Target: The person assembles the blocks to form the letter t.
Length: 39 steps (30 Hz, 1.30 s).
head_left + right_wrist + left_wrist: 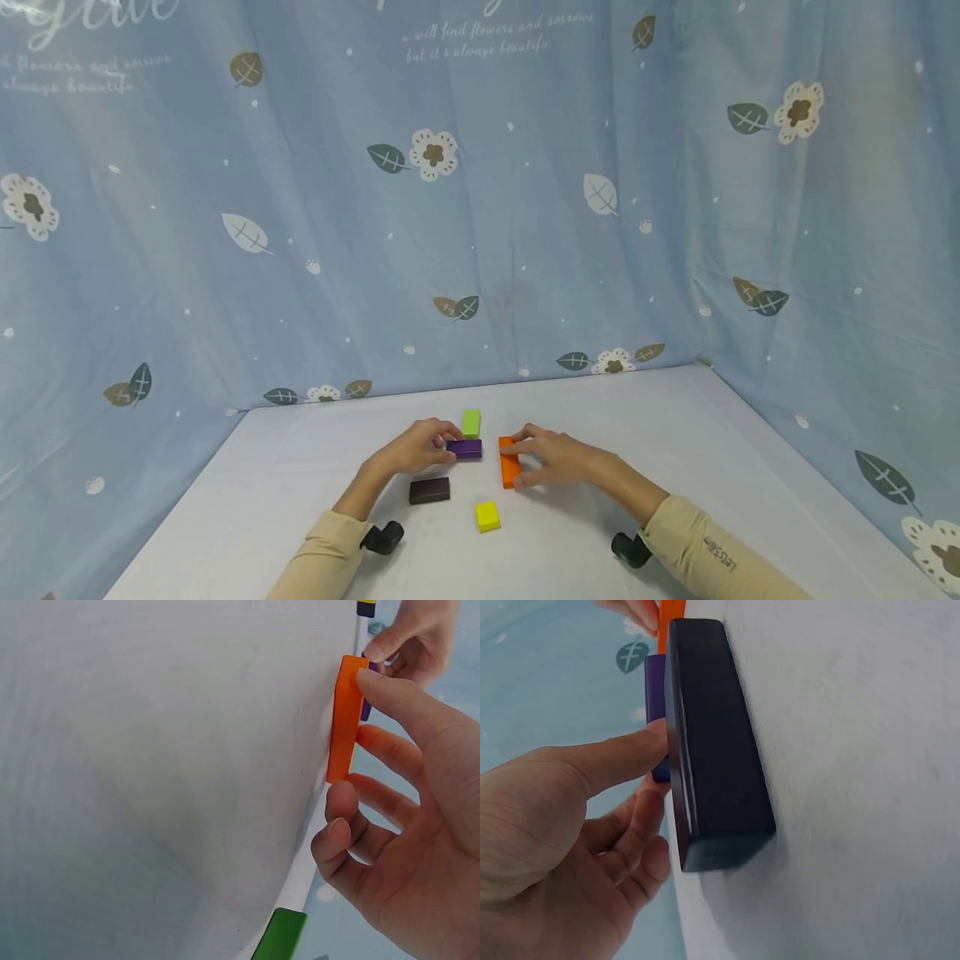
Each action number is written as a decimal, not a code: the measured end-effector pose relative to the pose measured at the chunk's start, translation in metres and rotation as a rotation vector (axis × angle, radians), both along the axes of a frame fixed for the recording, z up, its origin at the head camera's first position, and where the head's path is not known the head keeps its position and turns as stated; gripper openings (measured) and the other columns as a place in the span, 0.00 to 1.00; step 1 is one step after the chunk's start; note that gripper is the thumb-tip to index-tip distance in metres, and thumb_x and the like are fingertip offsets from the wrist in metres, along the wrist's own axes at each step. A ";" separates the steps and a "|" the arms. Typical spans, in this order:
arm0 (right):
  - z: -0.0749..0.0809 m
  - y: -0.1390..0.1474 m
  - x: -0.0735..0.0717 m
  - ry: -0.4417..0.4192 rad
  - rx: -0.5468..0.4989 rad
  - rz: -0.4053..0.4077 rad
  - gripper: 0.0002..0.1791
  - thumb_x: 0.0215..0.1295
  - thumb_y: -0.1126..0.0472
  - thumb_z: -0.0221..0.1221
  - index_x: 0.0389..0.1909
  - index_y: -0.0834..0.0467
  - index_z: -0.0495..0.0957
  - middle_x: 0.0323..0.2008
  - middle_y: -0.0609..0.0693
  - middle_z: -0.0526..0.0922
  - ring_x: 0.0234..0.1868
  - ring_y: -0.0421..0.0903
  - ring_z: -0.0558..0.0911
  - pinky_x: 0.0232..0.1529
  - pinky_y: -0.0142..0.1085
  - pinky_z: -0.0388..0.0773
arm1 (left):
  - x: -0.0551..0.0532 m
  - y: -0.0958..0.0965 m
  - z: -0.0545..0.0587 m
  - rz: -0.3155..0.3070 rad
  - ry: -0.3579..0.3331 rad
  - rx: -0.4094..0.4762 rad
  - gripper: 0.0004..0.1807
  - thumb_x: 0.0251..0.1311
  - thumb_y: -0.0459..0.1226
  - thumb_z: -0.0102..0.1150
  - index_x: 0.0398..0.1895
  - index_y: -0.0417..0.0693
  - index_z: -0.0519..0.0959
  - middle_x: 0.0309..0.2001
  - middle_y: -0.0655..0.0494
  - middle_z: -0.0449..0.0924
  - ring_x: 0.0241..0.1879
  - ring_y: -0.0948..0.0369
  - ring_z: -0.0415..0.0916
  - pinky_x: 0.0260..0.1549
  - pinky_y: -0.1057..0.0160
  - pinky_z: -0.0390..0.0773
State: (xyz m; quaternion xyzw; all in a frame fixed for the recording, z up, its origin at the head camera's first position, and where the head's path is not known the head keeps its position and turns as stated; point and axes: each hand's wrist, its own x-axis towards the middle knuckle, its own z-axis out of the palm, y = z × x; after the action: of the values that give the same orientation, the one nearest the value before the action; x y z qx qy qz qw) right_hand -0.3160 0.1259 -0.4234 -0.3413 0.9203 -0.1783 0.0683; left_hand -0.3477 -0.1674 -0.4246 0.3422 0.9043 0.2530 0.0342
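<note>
In the head view my left hand (417, 447) pinches the left end of a purple block (467, 449) lying on the white table. The left wrist view shows my thumb on its near side, partly hidden behind a dark brown block (716, 735). To the right, my right hand (558, 457) holds an orange block (509, 463) lengthwise. Its thumb touches the near end and a fingertip the far end, as the right wrist view shows the block (346, 720) between them. Behind the purple block lies a lime green block (471, 422), very near or touching it.
The dark brown block (430, 491) lies in front of my left hand. A small yellow block (487, 516) is nearer me, between the forearms. A blue patterned curtain (510, 208) hangs behind and beside the white table (637, 417).
</note>
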 end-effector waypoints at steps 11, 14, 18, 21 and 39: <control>0.000 0.002 0.001 -0.005 -0.023 0.009 0.32 0.63 0.42 0.63 0.67 0.47 0.73 0.64 0.52 0.72 0.58 0.53 0.76 0.60 0.63 0.69 | -0.003 0.014 0.000 0.026 -0.025 -0.004 0.16 0.61 0.34 0.64 0.52 0.41 0.80 0.46 0.48 0.82 0.43 0.54 0.76 0.46 0.54 0.78; 0.000 0.002 0.001 -0.001 -0.023 0.012 0.32 0.63 0.42 0.63 0.67 0.47 0.73 0.63 0.52 0.72 0.58 0.53 0.76 0.59 0.62 0.69 | -0.006 0.017 -0.001 0.040 -0.020 -0.014 0.15 0.61 0.34 0.64 0.52 0.42 0.80 0.46 0.49 0.82 0.42 0.57 0.75 0.45 0.58 0.77; -0.001 0.003 0.000 0.015 -0.013 0.021 0.31 0.64 0.42 0.62 0.67 0.47 0.72 0.64 0.52 0.72 0.59 0.54 0.76 0.59 0.59 0.71 | -0.009 0.019 -0.003 0.059 -0.013 -0.021 0.15 0.62 0.34 0.64 0.52 0.42 0.80 0.46 0.49 0.81 0.42 0.59 0.74 0.45 0.58 0.76; -0.001 0.003 0.000 0.019 -0.007 0.021 0.31 0.64 0.42 0.62 0.67 0.47 0.72 0.64 0.52 0.72 0.59 0.54 0.76 0.59 0.59 0.71 | -0.011 0.021 -0.004 0.063 -0.004 -0.012 0.15 0.61 0.33 0.64 0.51 0.41 0.80 0.46 0.47 0.81 0.42 0.57 0.74 0.45 0.56 0.77; -0.002 0.003 0.001 0.017 -0.005 0.010 0.32 0.63 0.41 0.62 0.67 0.46 0.73 0.64 0.51 0.72 0.59 0.53 0.76 0.60 0.63 0.68 | -0.018 0.033 0.001 0.096 0.023 0.005 0.14 0.60 0.31 0.64 0.50 0.38 0.80 0.45 0.41 0.81 0.42 0.51 0.76 0.45 0.53 0.76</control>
State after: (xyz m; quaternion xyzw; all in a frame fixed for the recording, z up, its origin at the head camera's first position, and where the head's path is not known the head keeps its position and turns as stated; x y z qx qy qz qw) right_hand -0.3155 0.1287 -0.4250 -0.3474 0.9188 -0.1775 0.0606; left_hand -0.3652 -0.1348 -0.4234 0.3015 0.9193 0.2528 0.0107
